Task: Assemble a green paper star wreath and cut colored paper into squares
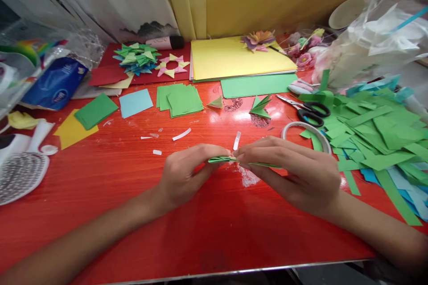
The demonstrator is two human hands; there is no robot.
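Between both hands, just above the red table (133, 240), is a small folded green paper piece (220, 159). My left hand (187, 171) pinches its left end between thumb and fingers. My right hand (294, 164) grips the right part, with a thin green edge showing below its fingers. Beyond the hands lie a pale green folded piece (216, 103) and a pointed green folded piece (261, 107). A roll of white tape (285, 130) stands close behind my right hand, and black-handled scissors (312, 113) lie past it.
Green paper strips (377, 129) heap up at the right. Green squares (183, 100), a light blue square (136, 103) and a yellow sheet stack (227, 60) lie farther back. At the left are a hairbrush (23, 178) and a blue tissue pack (55, 82).
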